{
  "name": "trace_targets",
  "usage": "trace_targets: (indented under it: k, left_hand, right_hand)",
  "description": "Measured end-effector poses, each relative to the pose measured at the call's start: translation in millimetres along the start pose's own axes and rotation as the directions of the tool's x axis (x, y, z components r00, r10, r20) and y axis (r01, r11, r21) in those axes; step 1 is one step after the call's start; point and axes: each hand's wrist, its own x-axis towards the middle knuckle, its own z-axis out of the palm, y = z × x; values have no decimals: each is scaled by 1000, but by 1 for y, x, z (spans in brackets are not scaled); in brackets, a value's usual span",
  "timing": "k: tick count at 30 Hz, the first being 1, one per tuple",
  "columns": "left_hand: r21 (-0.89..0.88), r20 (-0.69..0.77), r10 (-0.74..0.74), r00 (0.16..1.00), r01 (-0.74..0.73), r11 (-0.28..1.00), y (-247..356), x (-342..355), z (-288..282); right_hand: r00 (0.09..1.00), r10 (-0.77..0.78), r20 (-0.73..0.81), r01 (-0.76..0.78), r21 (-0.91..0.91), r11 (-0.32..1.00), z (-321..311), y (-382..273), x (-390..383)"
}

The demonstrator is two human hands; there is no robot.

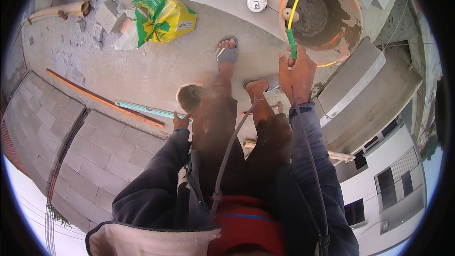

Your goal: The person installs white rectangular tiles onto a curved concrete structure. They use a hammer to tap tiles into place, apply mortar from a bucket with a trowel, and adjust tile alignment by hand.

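My right hand (297,77) is closed on the green grip of a yellow bucket handle (297,4). That handle belongs to a large orange bucket (350,23), smeared inside with grey mortar (308,13). A round beige knob (290,14) shows at the bucket's near left side. My left hand (181,121) is beside my left knee, thumb and a finger apart, with nothing visible in it; its other fingers are partly hidden. Close to it are a teal spirit level (142,108) on the ground and a smaller bucket (186,96), partly covered by my leg.
A white tape measure (256,3) lies on a grey slab left of the bucket. A yellow-green bag (163,20), broken blocks (110,16) and a pipe (59,11) are farther left. An orange-brown bar (102,98) lies along the block wall (104,151). Concrete blocks (353,80) stand at right.
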Motion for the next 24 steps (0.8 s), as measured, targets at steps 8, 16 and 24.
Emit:
trace_targets:
  k: [8, 16, 24]
  left_hand:
    - [-282, -251, -45, 967, -29, 959, 14, -54, 100]
    - [-766, 573, -515, 637, 640, -62, -50, -64, 159]
    - [-840, 464, -211, 860, 353, -411, 14, -103, 7]
  right_hand:
    - [991, -51, -127, 65, 107, 992, -40, -5, -1]
    - [977, -30, -210, 126, 458, 880, -88, 13, 1]
    - [979, 95, -181, 1, 469, 883, -181, 72, -39]
